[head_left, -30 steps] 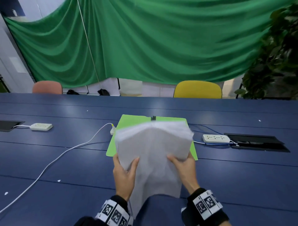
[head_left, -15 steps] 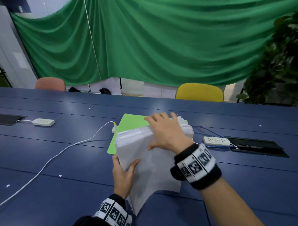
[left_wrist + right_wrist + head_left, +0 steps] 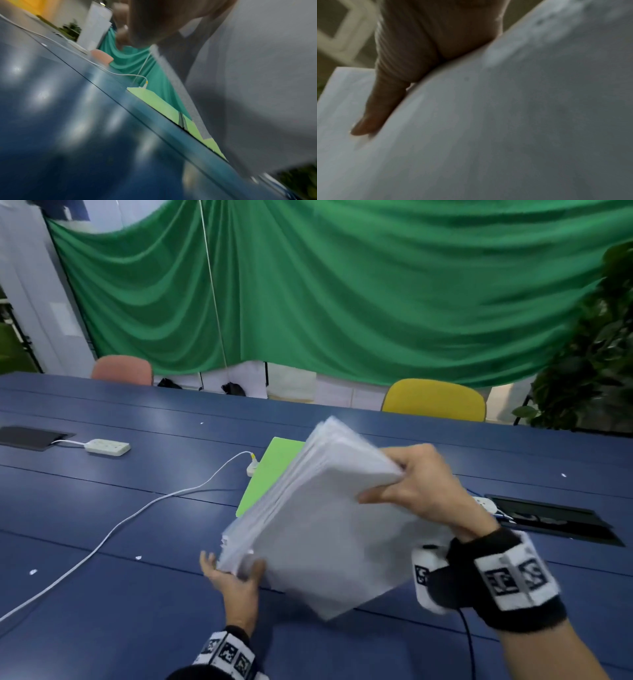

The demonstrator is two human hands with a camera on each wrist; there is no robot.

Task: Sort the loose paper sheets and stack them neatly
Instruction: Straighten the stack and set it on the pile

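Note:
A thick stack of white paper sheets [image 3: 329,525] is held tilted above the blue table [image 3: 102,542], its edges fanned unevenly. My right hand [image 3: 411,484] grips the stack's upper right corner, thumb on the near face and fingers curled over the top. My left hand [image 3: 233,573] holds the lower left corner from below. In the right wrist view the thumb [image 3: 373,115] presses on the paper [image 3: 505,121]. The left wrist view shows the sheets [image 3: 257,81] blurred beside the hand. A green folder [image 3: 270,474] lies on the table behind the stack, mostly hidden by it.
A white cable [image 3: 137,515] runs across the table's left side to a plug [image 3: 251,469] near the folder [image 3: 163,106]. A white power strip [image 3: 108,446] lies far left, another one at the right is partly hidden. Pink and yellow chairs [image 3: 435,400] stand behind the table.
My right hand moved from the stack's bottom edge to its top and then took its upper right corner. The stack has turned and lifted, tilting toward the right.

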